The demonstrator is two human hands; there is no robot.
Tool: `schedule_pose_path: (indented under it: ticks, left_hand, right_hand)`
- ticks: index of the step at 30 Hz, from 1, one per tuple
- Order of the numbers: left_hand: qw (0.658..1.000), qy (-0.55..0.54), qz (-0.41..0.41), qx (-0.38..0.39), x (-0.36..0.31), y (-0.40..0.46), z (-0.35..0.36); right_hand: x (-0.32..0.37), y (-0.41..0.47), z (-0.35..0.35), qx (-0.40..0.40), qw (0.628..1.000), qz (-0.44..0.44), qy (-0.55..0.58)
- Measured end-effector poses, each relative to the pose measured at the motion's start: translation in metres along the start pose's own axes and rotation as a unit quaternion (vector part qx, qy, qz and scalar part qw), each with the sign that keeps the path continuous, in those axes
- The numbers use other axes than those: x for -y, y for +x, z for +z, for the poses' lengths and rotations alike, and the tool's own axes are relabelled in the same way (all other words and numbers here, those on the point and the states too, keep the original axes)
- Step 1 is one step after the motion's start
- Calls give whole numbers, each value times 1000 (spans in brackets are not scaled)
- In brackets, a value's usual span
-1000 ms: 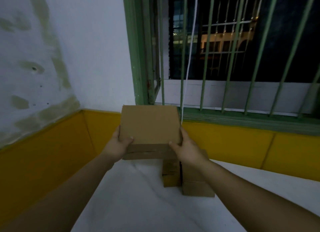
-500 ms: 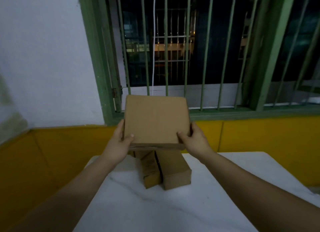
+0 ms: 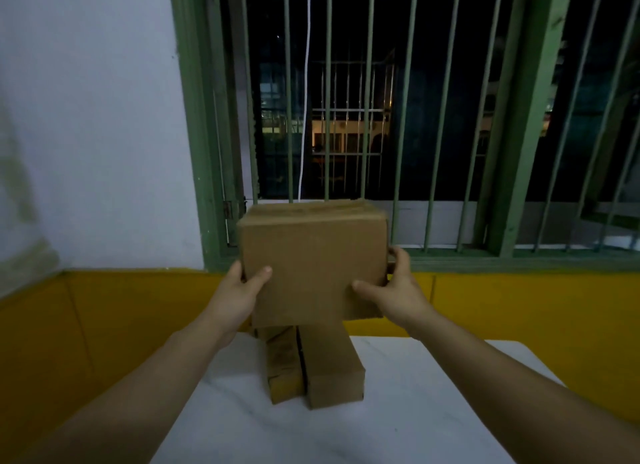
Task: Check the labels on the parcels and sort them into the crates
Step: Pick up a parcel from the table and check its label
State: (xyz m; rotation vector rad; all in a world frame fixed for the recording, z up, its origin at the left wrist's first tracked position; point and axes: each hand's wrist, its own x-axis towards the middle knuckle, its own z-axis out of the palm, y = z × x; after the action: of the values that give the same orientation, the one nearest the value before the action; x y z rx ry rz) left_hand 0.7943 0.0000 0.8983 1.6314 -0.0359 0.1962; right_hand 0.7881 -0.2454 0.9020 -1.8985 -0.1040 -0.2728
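- Since a moment ago, the plain brown cardboard parcel (image 3: 313, 262) has been tipped so its broad face now points at the camera and its taped top edge shows, and the view has swung right along the window.
- Held above the white marble-patterned desk (image 3: 398, 425), the parcel is in front of the green-barred window (image 3: 433, 117).
- Left hand (image 3: 239, 290) grips the parcel's left edge, its grip clamped with the thumb across the front face.
- Right hand (image 3: 394, 290) grips the right edge the same way, thumb on the front, fingers curled behind.
- No label shows on the facing side.
- Two more brown cardboard parcels (image 3: 329, 366) lie side by side, touching, on the desk below the held one.
- Behind the desk runs a yellow lower wall band (image 3: 519, 307).
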Motion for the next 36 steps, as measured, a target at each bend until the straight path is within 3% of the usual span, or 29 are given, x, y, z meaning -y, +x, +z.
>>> schedule_pose_path:
  ticks: [2, 7, 10, 15, 20, 28, 36]
  left_hand:
    - [1000, 12, 6, 0, -2, -3, 6]
    - [1000, -10, -5, 4, -12, -11, 14]
    - [998, -51, -24, 0, -17, -10, 17]
    - [999, 35, -5, -23, -18, -6, 14]
    - [999, 22, 32, 18, -25, -11, 16]
    - [996, -88, -23, -24, -31, -15, 16]
    - [999, -37, 10, -25, -17, -11, 8]
  right_hand:
    - [1, 0, -6, 5, 998, 7, 69]
    - [4, 7, -16, -39, 979, 139, 141]
    - [2, 5, -20, -38, 982, 112, 148]
    - [-5, 5, -24, -50, 991, 69, 102]
    - [2, 0, -28, -25, 994, 0, 107]
    - [10, 5, -23, -70, 975, 107, 184]
    - [7, 3, -20, -79, 983, 60, 152]
